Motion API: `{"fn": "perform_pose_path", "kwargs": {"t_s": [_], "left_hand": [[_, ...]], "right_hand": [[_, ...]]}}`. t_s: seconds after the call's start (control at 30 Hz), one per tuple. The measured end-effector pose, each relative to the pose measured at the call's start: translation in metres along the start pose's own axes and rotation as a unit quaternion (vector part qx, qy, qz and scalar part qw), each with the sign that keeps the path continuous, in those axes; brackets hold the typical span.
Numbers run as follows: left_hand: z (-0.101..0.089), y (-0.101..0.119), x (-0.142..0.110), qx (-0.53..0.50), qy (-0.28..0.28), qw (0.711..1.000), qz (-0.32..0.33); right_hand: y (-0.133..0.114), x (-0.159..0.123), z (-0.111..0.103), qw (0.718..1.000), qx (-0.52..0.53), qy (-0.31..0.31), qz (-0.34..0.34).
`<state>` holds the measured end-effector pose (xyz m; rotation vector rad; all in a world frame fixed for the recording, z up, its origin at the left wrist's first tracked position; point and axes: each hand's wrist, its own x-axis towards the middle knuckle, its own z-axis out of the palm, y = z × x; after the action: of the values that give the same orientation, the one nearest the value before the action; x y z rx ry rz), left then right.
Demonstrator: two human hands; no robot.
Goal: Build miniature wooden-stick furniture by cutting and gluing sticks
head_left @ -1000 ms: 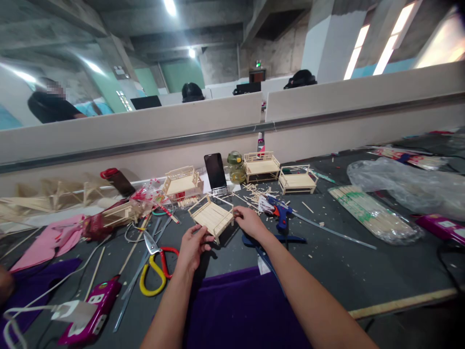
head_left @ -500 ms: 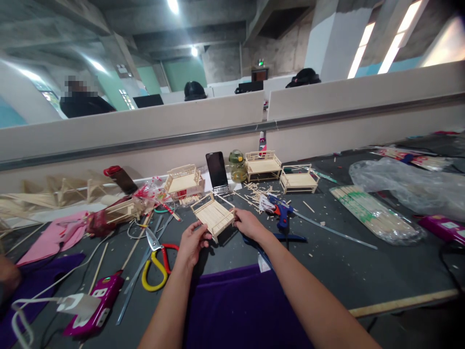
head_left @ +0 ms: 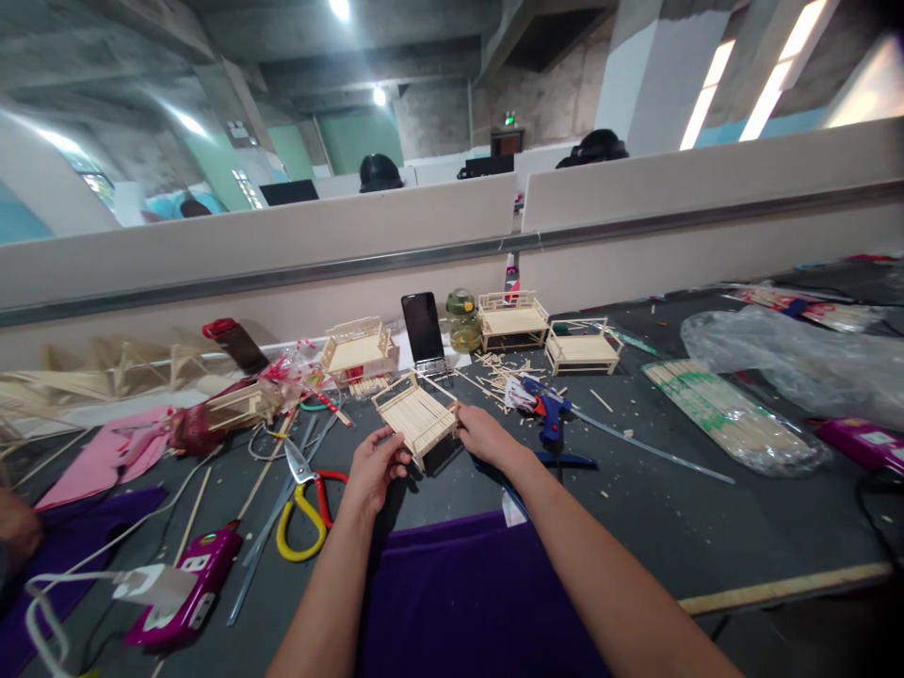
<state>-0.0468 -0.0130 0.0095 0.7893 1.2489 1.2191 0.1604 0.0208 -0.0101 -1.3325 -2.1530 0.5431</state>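
Observation:
Between my hands is a miniature bed (head_left: 414,419) built of thin pale wooden sticks, with low rails and short legs, tilted slightly. My left hand (head_left: 379,463) pinches its near left edge between thumb and fingers. On its right side, my right hand (head_left: 481,435) grips the corner by the rail; those fingertips are partly hidden. Behind stand similar stick models: one (head_left: 359,350) at the left, another (head_left: 512,318) at the back and a third (head_left: 583,348) to the right. A blue glue gun (head_left: 553,414) lies to the right of my right hand.
Yellow-and-red scissors (head_left: 303,513) and a purple power strip (head_left: 189,589) lie at left. A phone (head_left: 422,325) stands upright beside a green-lidded bottle (head_left: 463,320). Loose stick pieces (head_left: 498,377) are scattered nearby. Bagged sticks (head_left: 734,414) lie right. Another person's hand (head_left: 18,529) shows at the left edge.
Both hands keep hold of the miniature bed, almost unmoved. The person in dark clothing at the far left background has gone from sight.

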Motion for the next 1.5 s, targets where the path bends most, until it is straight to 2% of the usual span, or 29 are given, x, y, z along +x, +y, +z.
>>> {"fn": "perform_pose_path", "kwargs": {"t_s": [0.3, 0.67, 0.83, 0.93, 1.03, 1.1, 1.3, 1.5], "left_hand": [[0.000, 0.000, -0.001, -0.003, -0.006, 1.000, 0.003], [0.000, -0.002, -0.001, -0.014, -0.005, 1.000, 0.005], [-0.001, -0.001, -0.001, -0.042, -0.018, 0.999, 0.022], [-0.003, 0.001, 0.001, -0.068, -0.021, 0.997, 0.036], [-0.005, 0.003, 0.002, -0.085, -0.016, 0.995, 0.039], [-0.006, 0.003, 0.003, -0.091, -0.010, 0.995, 0.037], [-0.009, 0.002, 0.003, -0.099, 0.002, 0.994, 0.040], [-0.008, 0.002, 0.002, -0.074, -0.008, 0.996, 0.050]], "right_hand": [[-0.001, -0.001, 0.001, 1.000, 0.002, 0.000, 0.004], [0.001, -0.002, 0.000, 0.997, 0.076, 0.001, 0.010], [-0.007, -0.003, -0.004, 0.994, 0.103, 0.026, 0.002], [-0.011, -0.002, -0.006, 0.983, 0.178, 0.053, 0.002], [-0.012, -0.001, -0.006, 0.958, 0.278, 0.065, -0.002], [-0.012, 0.000, -0.005, 0.951, 0.302, 0.069, 0.000], [-0.012, 0.000, -0.004, 0.951, 0.299, 0.080, 0.003], [-0.007, 0.001, -0.004, 0.967, 0.237, 0.093, -0.014]]}}
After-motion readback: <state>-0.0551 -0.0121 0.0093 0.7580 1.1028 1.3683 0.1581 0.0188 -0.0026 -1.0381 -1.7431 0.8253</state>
